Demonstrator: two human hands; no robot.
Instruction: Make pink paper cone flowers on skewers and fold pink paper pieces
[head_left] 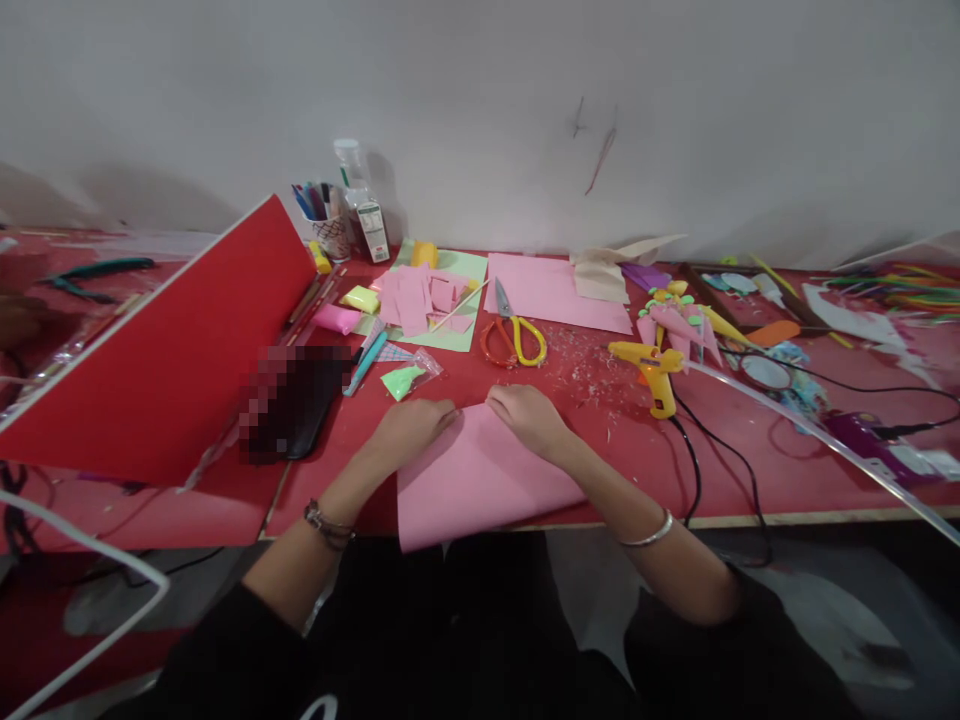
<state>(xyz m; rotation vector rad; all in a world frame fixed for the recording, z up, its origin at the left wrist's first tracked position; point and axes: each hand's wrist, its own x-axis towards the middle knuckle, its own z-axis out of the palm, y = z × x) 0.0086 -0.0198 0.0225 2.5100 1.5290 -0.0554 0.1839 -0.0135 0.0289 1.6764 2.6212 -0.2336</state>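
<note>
A pink sheet of paper lies folded at the near edge of the red table, overhanging it slightly. My left hand presses on the sheet's upper left edge with fingers curled down flat. My right hand rests on its top right corner, fingers bent onto the paper. Both hands hold the fold in place near its top point.
Yellow-handled scissors lie just beyond the hands, a yellow glue gun with black cord to the right. Cut pink pieces on a green sheet, another pink sheet, a pen cup, a bottle and a red board at left.
</note>
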